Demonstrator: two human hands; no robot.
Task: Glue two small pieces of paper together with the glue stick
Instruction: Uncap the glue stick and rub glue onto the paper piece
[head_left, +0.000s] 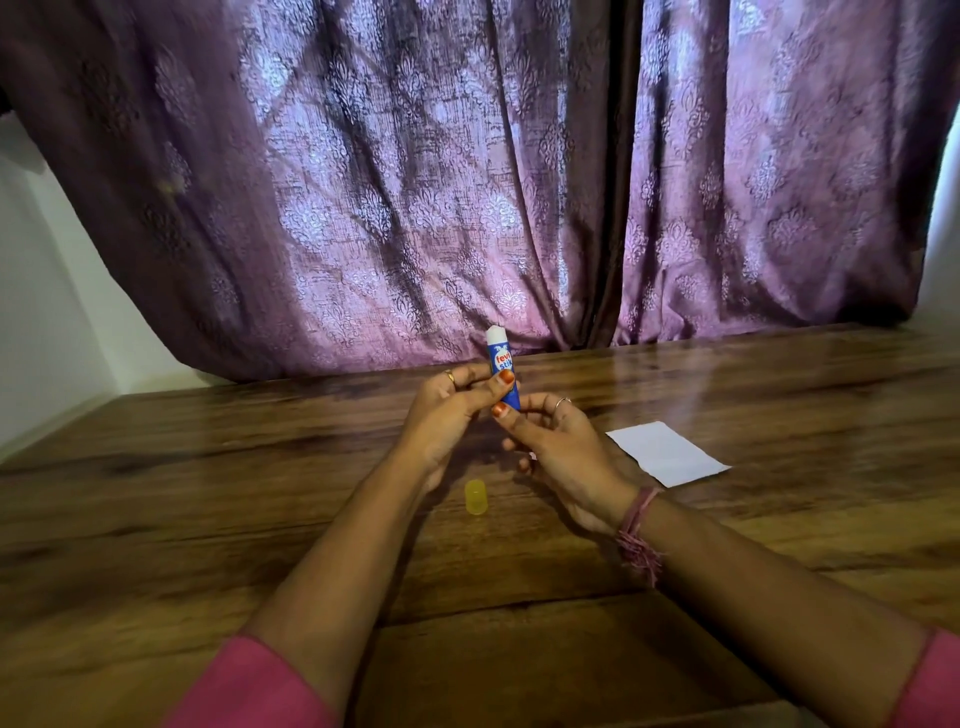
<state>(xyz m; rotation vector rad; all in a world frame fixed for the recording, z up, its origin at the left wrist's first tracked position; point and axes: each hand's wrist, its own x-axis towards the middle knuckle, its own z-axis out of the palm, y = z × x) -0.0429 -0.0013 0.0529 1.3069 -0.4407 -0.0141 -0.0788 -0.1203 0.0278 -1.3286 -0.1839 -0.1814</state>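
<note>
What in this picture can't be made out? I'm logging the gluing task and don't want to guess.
Head view, the only one:
- Second piece of paper: only one white paper shows; whether another lies under it is hidden.
- Base of the glue stick: covered by fingers of the left hand and right hand.
- Stick label: partly covered by a thumb.
- Yellow cap: blurred, so its open side is unclear.

Cap (475, 497) left of paper (668, 453) on table (208, 519)

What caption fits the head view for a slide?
Both hands, left and right, hold an uncapped glue stick upright above the table; yellow cap and paper lie nearby.
</note>
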